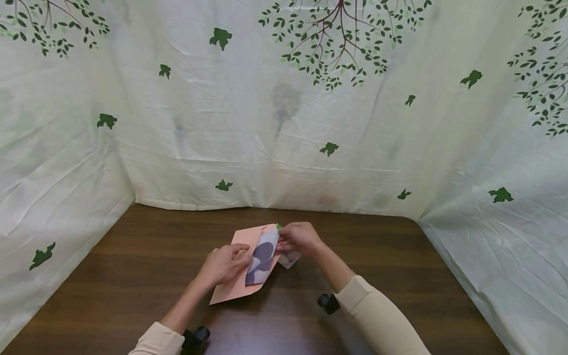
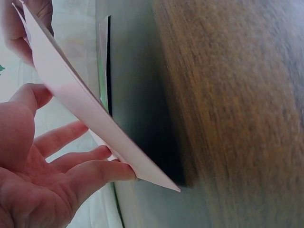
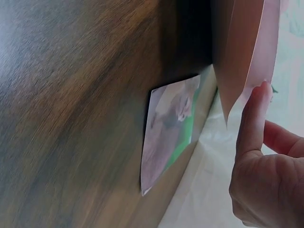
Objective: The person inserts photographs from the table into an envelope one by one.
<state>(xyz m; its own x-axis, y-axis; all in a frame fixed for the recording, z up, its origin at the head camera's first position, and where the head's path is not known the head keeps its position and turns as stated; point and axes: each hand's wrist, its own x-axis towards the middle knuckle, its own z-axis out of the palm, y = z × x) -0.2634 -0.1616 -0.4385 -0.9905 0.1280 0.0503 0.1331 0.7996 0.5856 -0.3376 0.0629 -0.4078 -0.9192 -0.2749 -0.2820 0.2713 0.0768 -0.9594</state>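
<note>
A salmon-pink envelope [image 1: 246, 239] is held at a tilt over the table. My left hand [image 1: 224, 265] grips its left side, with fingertips against the paper in the left wrist view. A glossy photo card [image 1: 263, 252] with grey-purple round shapes lies against the envelope, partly covered along its left side by the pink paper. At the card's upper right edge, my right hand [image 1: 301, 237] pinches it; one fingertip shows at the sheet's edge in the right wrist view. Another photo [image 3: 166, 130], pinkish-grey with a green strip, rests on the table beneath, mostly hidden in the head view.
The brown wood-grain table [image 1: 146, 256] reaches back to a pale cloth curtain [image 1: 248, 123] printed with leaves and branches, which also closes off both sides. Dark camera mounts show at the left wrist [image 1: 195, 339] and right wrist [image 1: 328, 303].
</note>
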